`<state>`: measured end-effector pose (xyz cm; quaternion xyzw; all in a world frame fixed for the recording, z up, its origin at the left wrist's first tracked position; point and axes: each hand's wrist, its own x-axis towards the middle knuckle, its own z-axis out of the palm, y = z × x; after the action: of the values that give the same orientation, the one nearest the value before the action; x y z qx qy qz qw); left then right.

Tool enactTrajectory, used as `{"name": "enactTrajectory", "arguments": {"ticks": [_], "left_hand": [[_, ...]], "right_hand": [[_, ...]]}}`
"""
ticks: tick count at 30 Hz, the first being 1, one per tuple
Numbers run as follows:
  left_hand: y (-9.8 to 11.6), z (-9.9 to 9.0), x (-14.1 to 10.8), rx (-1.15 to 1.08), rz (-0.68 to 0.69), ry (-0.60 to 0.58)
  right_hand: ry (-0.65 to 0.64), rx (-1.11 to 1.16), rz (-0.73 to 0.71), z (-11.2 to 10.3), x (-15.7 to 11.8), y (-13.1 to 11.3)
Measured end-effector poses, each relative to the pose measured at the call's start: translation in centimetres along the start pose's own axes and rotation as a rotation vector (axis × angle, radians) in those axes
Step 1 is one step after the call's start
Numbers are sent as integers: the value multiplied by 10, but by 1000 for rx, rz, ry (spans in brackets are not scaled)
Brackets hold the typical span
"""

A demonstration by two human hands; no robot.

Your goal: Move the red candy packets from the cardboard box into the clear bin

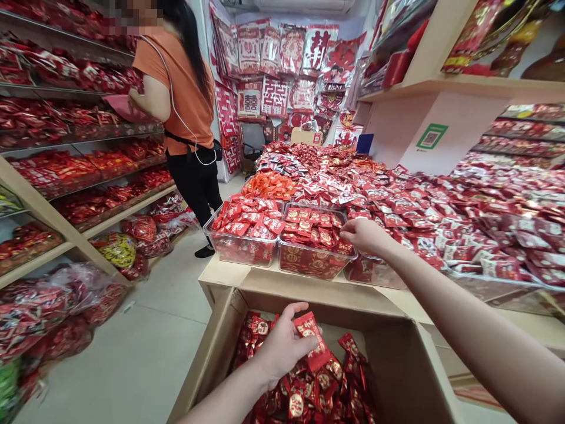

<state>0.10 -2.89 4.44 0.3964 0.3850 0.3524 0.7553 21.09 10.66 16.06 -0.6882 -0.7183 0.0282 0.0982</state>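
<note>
My left hand (286,347) is above the open cardboard box (388,321), its thumb and fingers closed on a red candy packet (314,341) with pale lettering. Beneath it in the box lie many red and gold wrapped candies (324,386). My right hand (364,234) reaches across to the right rim of a clear plastic bin (311,259) filled with red wrapped candies (309,227). Its fingers are curled together by the candies; whatever is between them is too small to make out.
To the left stands another clear bin (245,250) of red packets. Heaps of wrapped sweets (419,200) cover the counter. Shelves (88,138) line the left wall, with plastic bags of sweets (57,306) on the floor. A person in an orange top (183,88) stands beside those shelves.
</note>
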Motion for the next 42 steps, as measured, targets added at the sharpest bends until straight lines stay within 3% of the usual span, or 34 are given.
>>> {"name": "enactTrajectory", "arguments": {"ticks": [9,29,36,42], "left_hand": [[6,5,-2,-55,-90,17],[5,2,0,9,-62,24],[-2,-1,3,60,-61,17],[3,0,2,-38,-22,24]], "right_hand": [[-21,23,-135,14,-15,12],[-75,-17,-247,16,-27,9],[-45,-18,-154,10,-21,4],[34,3,-96,7,-25,5]]}}
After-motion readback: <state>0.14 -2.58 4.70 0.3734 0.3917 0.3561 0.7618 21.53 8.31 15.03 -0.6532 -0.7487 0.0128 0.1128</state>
